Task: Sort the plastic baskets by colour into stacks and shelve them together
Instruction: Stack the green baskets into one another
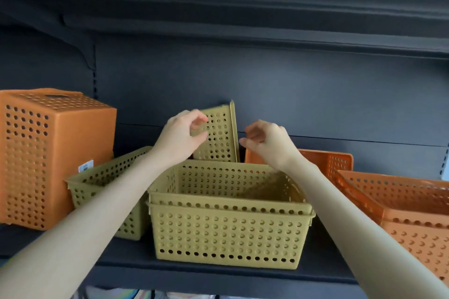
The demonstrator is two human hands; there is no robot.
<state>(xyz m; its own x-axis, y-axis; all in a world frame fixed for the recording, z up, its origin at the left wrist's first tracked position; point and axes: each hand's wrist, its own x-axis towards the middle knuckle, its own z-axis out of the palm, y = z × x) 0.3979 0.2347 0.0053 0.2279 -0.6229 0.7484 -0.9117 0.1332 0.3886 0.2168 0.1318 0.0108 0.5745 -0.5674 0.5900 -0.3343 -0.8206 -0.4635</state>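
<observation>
Mid-sort: left hand (181,137) pinches upright olive perforated plastic basket (218,136) at centre; right hand (267,143) curled, empty. Nested olive pair (226,230) stacked; orange perforated baskets (401,204) split left/right.

The light is soft and even and seems to come from in front of the shelf (218,272), so the arms and the fronts of the baskets look bright while the dark back wall (291,94) stays dim. A dark shadow sits under the shelf above (243,39), and there is no glare anywhere. The picture is a bit blurry all over, most of all on the orange basket (413,221) at the right end of the shelf, and the straight shelf lines bend near the edges because the camera sees very wide.
</observation>
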